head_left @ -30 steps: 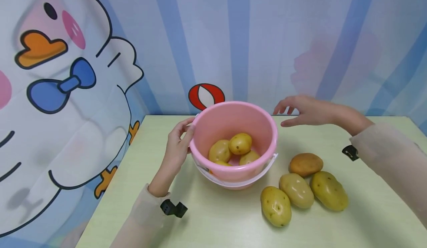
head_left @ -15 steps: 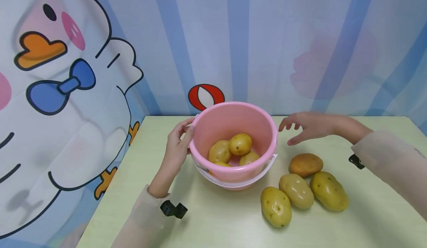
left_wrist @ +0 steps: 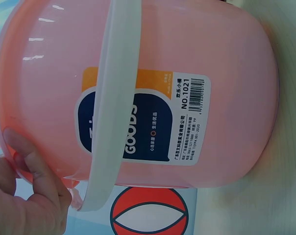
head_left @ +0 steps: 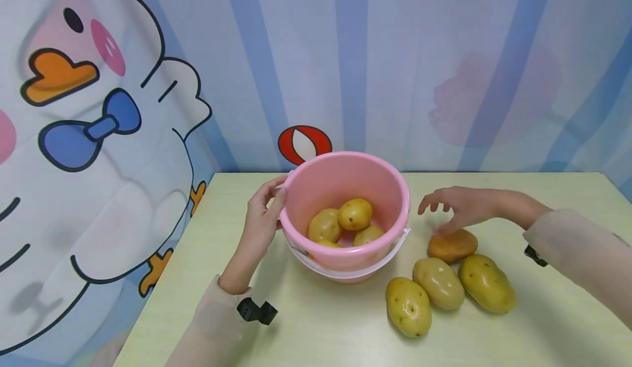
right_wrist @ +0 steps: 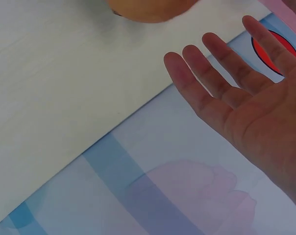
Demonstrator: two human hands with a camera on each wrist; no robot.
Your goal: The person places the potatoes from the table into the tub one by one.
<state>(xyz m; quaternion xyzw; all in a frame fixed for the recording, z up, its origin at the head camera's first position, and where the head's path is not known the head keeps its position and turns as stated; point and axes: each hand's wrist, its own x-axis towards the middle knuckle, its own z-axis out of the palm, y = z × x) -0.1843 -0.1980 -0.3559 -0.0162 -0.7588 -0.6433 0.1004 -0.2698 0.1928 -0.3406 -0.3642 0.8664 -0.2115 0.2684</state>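
Note:
My left hand [head_left: 261, 213] grips the left rim of a pink bucket [head_left: 345, 172], thumb over the edge. Several potatoes [head_left: 355, 214] lie inside it. The left wrist view shows the bucket's wall, its pale handle [left_wrist: 116, 107] hanging down across a printed label [left_wrist: 187, 122]. My right hand [head_left: 464, 205] hovers with spread, relaxed fingers over a brownish-orange potato [head_left: 458, 247], the thumb overlapping its top in the head view. That potato's underside edge also shows at the top of the right wrist view, where the palm and fingers hold nothing.
Right of the bucket, a pale potato [head_left: 439, 283], a greenish-yellow potato [head_left: 487, 283] and a yellow potato [head_left: 408, 306] lie close together on the light table [head_left: 316, 328]. A blue striped curtain [head_left: 395, 71] with cartoon prints stands behind the table's far edge.
My right hand has come down from beside the bucket's far right rim to just over the brownish-orange potato. The left hand and bucket have stayed in place.

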